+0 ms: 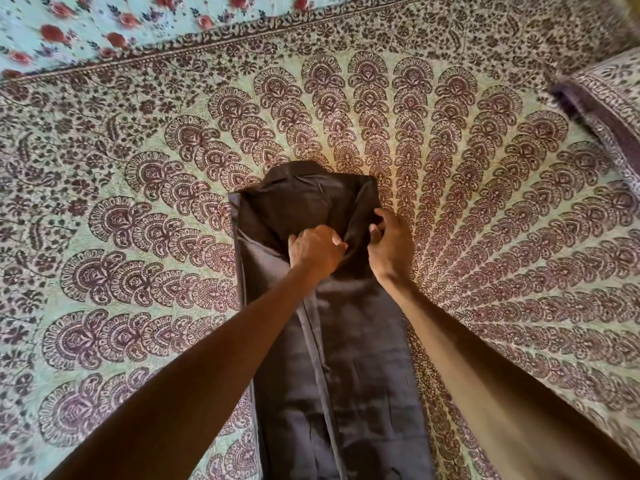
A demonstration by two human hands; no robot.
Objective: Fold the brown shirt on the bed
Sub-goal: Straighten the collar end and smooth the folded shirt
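1. The bed [485,202] is covered by a patterned spread of green and maroon fan motifs.
2. The brown shirt [346,375] lies lengthwise on the middle of the spread, its sides folded inward into a narrow strip, collar end farthest from the person.
3. The left hand [317,251] is closed, pinching cloth near the shirt's upper middle.
4. The right hand [389,245] grips the folded right edge just beside it, fingers curled.

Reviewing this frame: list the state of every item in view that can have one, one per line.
brown shirt: laid flat lengthwise on the bed, sides folded inward into a narrow strip, collar at the far end
left hand: closed, pinching shirt fabric
right hand: fingers curled, gripping the shirt's right folded edge
patterned bedspread: spread flat under the shirt
pillow: lying at the right edge
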